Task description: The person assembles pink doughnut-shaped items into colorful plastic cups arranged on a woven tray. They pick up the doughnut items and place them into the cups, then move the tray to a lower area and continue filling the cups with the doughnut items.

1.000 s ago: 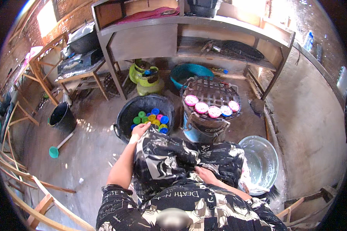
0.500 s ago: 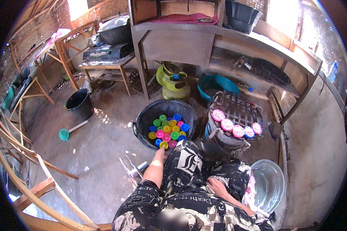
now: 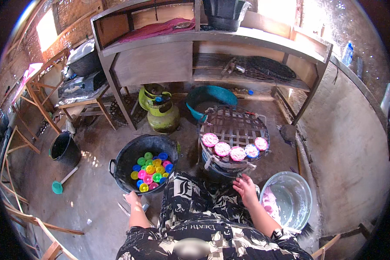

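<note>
A black basin (image 3: pixel 119 178) in front of me holds several small, bright plastic cups (image 3: pixel 148 169) in yellow, pink, green and blue. My left hand (image 3: pixel 133 199) is just outside its near rim; its fingers are too small and hidden to read. On the round woven lattice (image 3: pixel 234 126), ahead to the right, a row of cups filled with pink-and-white stuff (image 3: pixel 222 149) lies along the near side. My right hand (image 3: pixel 245 190) is raised between that lattice and a clear basin (image 3: pixel 307 188), fingers apart and empty. Pink stuff (image 3: pixel 270 203) sticks to the clear basin's left side.
Behind the lattice sit a teal tub (image 3: pixel 196 113) and a green gas cylinder (image 3: pixel 164 119), below a wooden shelf unit (image 3: pixel 154 65). To the left are a black bucket (image 3: pixel 69 149) and a green dipper (image 3: pixel 57 187). A concrete wall (image 3: pixel 346 143) runs along the right.
My left hand has drawn back from the yellow cup at the basin's near edge. My right hand has risen off my lap towards the lattice. The view has turned right.
</note>
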Available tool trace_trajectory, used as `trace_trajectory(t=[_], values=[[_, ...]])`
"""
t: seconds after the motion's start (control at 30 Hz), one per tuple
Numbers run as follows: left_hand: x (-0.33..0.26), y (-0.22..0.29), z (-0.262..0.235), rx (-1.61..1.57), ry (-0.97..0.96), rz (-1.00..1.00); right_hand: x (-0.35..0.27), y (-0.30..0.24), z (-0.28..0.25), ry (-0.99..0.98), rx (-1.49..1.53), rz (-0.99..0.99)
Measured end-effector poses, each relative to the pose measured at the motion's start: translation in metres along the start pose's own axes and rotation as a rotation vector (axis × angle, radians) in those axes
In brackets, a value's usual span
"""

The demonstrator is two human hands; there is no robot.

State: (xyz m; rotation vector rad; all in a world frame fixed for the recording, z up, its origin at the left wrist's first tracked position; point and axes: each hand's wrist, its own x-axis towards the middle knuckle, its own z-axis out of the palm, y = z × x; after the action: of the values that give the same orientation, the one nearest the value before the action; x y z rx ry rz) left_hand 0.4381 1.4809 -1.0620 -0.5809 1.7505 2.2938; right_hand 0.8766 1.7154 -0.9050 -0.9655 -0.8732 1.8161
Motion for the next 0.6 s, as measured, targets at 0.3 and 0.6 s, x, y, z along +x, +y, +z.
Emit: trace_trajectory(t=[0.3, 0.6], values=[[-0.002, -0.058, -0.075, -0.009, 0.099, -0.480, 0.066, 0.012, 0.030, -0.147, 0.514, 0.120], [0.023, 0.011, -0.083, 0.784, -0.362, -0.861, 0.095, 0.032, 0.023, 0.331, 0.442, 0.130]])
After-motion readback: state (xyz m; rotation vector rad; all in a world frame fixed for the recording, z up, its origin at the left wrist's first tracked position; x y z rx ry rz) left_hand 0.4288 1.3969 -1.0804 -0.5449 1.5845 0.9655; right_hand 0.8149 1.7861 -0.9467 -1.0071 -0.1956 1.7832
